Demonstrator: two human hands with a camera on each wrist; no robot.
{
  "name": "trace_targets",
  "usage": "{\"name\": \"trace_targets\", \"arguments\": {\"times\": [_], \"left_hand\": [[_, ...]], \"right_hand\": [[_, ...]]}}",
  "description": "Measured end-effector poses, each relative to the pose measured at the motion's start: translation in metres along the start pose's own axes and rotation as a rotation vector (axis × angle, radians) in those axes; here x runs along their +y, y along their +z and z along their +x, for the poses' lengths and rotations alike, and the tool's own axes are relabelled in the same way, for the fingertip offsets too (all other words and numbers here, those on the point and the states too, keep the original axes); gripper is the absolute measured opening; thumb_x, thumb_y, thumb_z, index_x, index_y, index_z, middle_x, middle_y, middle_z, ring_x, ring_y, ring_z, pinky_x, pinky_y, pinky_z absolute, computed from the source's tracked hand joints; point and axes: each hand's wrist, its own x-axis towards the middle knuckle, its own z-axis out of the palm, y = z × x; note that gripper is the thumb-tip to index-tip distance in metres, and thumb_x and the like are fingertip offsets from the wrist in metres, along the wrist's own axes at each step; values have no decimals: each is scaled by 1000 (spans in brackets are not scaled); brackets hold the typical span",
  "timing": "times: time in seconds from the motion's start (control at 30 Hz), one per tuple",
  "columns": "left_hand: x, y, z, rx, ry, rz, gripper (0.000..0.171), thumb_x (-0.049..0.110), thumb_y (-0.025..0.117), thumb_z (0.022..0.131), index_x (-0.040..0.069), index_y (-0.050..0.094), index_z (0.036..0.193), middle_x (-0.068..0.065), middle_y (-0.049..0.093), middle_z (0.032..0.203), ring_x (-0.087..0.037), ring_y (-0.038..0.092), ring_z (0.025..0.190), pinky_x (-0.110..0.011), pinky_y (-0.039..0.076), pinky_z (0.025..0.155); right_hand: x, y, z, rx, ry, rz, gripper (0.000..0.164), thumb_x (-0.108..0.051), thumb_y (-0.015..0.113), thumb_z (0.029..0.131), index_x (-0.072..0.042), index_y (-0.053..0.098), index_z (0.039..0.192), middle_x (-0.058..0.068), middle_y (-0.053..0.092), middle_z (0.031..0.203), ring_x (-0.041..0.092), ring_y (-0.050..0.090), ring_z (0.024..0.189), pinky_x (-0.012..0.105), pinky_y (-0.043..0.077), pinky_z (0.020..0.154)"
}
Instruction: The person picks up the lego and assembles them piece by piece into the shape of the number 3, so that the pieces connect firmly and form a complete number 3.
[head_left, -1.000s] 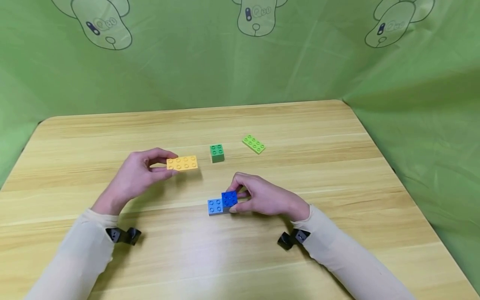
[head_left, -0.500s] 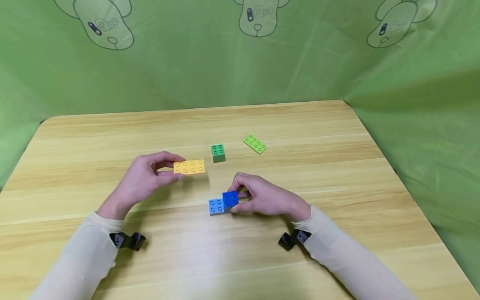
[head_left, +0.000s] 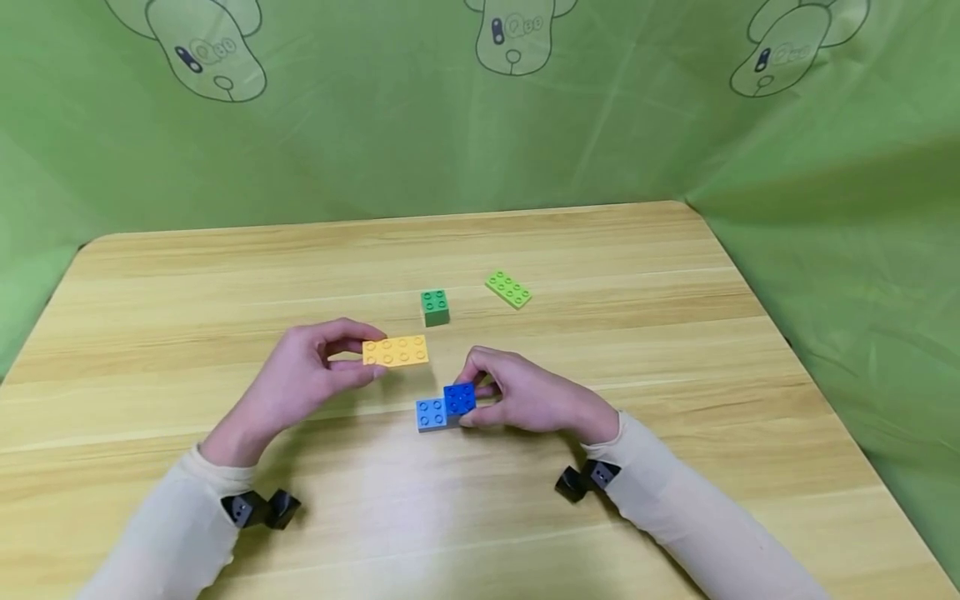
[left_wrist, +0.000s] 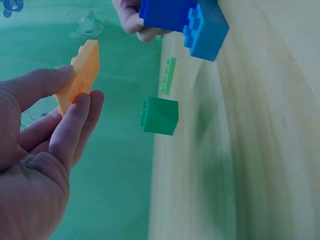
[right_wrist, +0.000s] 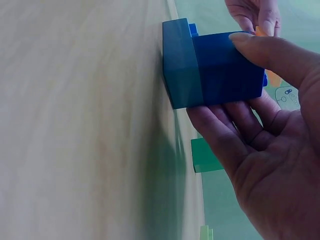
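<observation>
My left hand pinches a flat yellow building brick by its left end, studs up, raised above the table. Thumb and fingertips press its two long sides, as the left wrist view shows. With thumb and fingers my right hand grips a dark blue brick, which sits on the right part of a longer light blue brick. The light blue brick's left studs show bare. In the right wrist view the thumb lies on one side of the dark blue brick, the fingers on the other.
A green square brick stands on the wooden table behind the hands. Farther right lies a flat lime green brick. A green curtain hangs along the table's back and right side.
My left hand has carried the yellow brick to the right and nearer to me, closer to the blue bricks. The right hand and its bricks stay about where they were.
</observation>
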Motion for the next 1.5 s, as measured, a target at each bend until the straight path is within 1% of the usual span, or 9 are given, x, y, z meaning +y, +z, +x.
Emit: {"name": "trace_targets", "arguments": {"times": [0.17, 0.4, 0.5, 0.67, 0.83, 0.97, 1.13, 1.27, 1.5], "left_hand": [[5, 4, -4, 7, 37, -7, 32, 4, 79, 82, 5, 69, 113, -8, 67, 109, -23, 67, 91, -30, 60, 68], [9, 14, -6, -25, 78, -102, 33, -2, 79, 81, -1, 68, 112, -13, 67, 109, -25, 69, 92, -31, 60, 72], [9, 18, -6, -35, 76, -130, 33, -4, 78, 80, -2, 67, 112, -14, 66, 108, -24, 69, 91, -31, 60, 73], [11, 20, -9, -39, 53, -135, 35, -5, 78, 79, 0, 67, 112, -13, 66, 109, -23, 69, 92, -31, 59, 73], [14, 23, -11, -53, 65, -145, 35, -6, 78, 80, 0, 66, 112, -12, 66, 109, -25, 69, 94, -31, 59, 75], [15, 27, -10, -66, 79, -152, 34, -6, 78, 80, 0, 67, 111, -10, 65, 109, -24, 68, 95, -31, 59, 77], [14, 32, -9, -70, 93, -162, 33, -4, 79, 79, 0, 68, 109, -10, 66, 108, -24, 67, 96, -30, 58, 79], [11, 36, -8, -83, 98, -175, 32, -5, 80, 79, 0, 68, 108, -10, 66, 107, -25, 67, 96, -30, 58, 79], [8, 42, -7, -98, 107, -153, 31, -1, 80, 80, 0, 68, 108, -11, 66, 108, -25, 67, 96, -29, 58, 78]], "right_hand": [[0, 2, 1, -5, -4, 8, 29, -15, 80, 85, -11, 57, 103, 0, 60, 106, 16, 58, 103, 31, 52, 91], [0, 1, 1, -5, 13, -3, 30, -16, 80, 84, -11, 58, 103, 0, 60, 105, 17, 57, 99, 33, 53, 89], [0, 0, 1, -5, 21, -12, 30, -17, 80, 84, -11, 58, 103, 0, 60, 104, 18, 56, 97, 35, 53, 87], [-2, -1, 2, -10, 14, -24, 30, -16, 81, 84, -12, 58, 102, 0, 60, 105, 18, 56, 98, 33, 53, 87], [-3, -2, 2, -11, 8, -22, 30, -16, 81, 83, -11, 57, 102, 0, 60, 107, 17, 56, 100, 31, 53, 88], [-2, -1, 1, -12, 5, 1, 31, -13, 81, 83, -9, 57, 102, 2, 59, 109, 17, 57, 101, 30, 53, 89], [-1, -1, 1, -12, 3, 23, 32, -11, 81, 82, -8, 55, 101, 4, 59, 110, 18, 58, 103, 29, 53, 90], [-1, -1, 0, -10, 5, 11, 32, -13, 81, 83, -8, 54, 100, 3, 59, 111, 17, 58, 104, 28, 53, 89], [-1, -1, 0, -18, 8, 6, 31, -14, 80, 84, -8, 54, 100, 3, 59, 112, 16, 59, 103, 29, 53, 89]]}}
